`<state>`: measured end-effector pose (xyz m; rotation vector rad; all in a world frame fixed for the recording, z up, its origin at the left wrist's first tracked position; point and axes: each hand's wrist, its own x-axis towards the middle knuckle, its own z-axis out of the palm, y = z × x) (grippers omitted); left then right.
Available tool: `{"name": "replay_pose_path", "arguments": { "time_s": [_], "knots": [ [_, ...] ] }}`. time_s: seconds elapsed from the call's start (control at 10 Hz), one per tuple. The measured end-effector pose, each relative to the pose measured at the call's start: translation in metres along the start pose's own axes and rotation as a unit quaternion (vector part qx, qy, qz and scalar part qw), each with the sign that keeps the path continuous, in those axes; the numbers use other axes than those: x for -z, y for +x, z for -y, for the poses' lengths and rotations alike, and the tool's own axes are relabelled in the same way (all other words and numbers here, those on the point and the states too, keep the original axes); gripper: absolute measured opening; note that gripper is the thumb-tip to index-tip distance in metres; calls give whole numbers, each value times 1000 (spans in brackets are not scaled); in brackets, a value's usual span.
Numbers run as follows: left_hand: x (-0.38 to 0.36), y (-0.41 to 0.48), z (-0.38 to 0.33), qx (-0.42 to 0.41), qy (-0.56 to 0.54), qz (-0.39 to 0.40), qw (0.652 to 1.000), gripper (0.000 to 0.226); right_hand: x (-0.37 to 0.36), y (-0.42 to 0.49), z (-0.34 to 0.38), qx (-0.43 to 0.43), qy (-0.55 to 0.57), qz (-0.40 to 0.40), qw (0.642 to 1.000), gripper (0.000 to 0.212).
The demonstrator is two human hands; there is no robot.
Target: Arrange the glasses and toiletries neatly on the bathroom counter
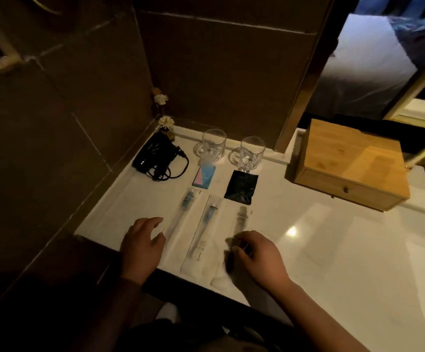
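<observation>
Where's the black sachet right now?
In the head view, the black sachet lies flat on the counter, just in front of the right-hand glass and right of the pink-and-blue box.

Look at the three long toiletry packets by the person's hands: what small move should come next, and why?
Probably the right hand should swing the rightmost packet parallel with the middle packet and left packet. Its near end sits lower and seems angled outward, and the fingers already rest on it.

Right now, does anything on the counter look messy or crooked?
Mostly tidy. Only the right packet looks off: its near end sticks past the counter edge under the right hand. The hairdryer cord lies loosely looped.
</observation>
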<state>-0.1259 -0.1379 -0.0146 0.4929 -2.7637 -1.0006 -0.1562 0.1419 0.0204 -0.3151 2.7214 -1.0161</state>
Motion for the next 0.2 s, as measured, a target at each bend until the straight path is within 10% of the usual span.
{"name": "replay_pose_path", "arguments": {
  "time_s": [0.2],
  "knots": [
    [-7,-112,-39,113,-33,-114,986,31,20,-3,-6,122,-16,108,987,20]
  ]
}}
